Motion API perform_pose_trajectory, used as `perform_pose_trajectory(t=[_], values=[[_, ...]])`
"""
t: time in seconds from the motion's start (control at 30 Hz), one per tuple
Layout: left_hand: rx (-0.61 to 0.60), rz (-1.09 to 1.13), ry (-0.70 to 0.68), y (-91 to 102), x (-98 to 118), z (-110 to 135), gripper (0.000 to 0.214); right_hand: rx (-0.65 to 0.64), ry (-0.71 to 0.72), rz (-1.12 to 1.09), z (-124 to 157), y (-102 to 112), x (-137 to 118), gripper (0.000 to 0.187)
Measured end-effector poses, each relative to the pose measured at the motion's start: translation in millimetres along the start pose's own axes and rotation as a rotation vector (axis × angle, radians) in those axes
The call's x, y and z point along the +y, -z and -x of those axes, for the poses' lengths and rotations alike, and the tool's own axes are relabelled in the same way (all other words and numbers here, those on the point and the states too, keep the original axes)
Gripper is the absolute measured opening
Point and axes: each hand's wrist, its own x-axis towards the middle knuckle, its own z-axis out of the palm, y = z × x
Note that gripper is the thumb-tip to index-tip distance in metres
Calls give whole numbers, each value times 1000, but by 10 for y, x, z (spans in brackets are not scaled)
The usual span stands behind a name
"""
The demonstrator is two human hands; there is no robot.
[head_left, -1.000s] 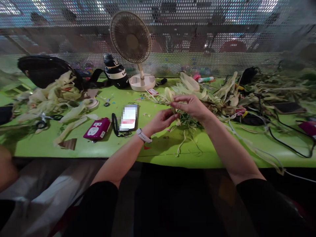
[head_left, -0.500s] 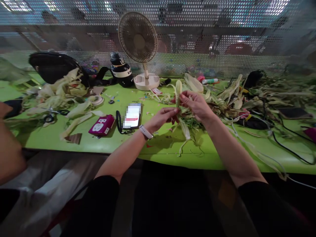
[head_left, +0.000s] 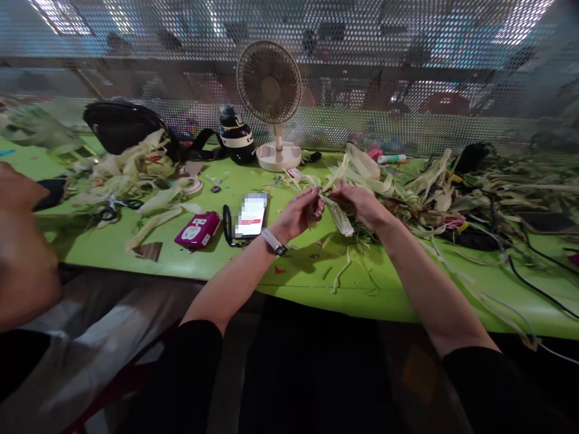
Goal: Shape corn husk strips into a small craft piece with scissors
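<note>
A pale green corn husk (head_left: 338, 218) is folded into a narrow bundle, its blunt lower end hanging toward the table and another leaf sticking up above. My left hand (head_left: 302, 211), with a watch strap at the wrist, is closed on it from the left, fingers curled. From the right, my right hand (head_left: 360, 204) pinches it near the same spot; its fingertips are partly hidden by the husk. Both hands are just above the table. A thin loose husk strip (head_left: 342, 272) lies on the table below them.
A heap of husks (head_left: 420, 187) with cables spreads to the right. The green table (head_left: 226, 268) also bears a phone (head_left: 251, 215), a purple case (head_left: 198, 230), a fan (head_left: 279, 155), a bottle (head_left: 237, 141) and scissors (head_left: 108, 212). Another person's arm (head_left: 27, 253) is at left.
The husk that stood upright between my hands is now tilted, its lower end swung up to the right. My right hand has lowered and turned. The thin strip now lies apart on the table.
</note>
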Motion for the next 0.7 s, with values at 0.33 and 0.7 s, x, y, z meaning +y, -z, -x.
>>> perform_pose_trajectory(t=[0.33,0.7], values=[[69,-169,-97,67,-25,-33,29,-90,96,60,70,18,-53,43],[19,44,0,13,-55,-14,16,-99,205,144,-48,99,136,47]])
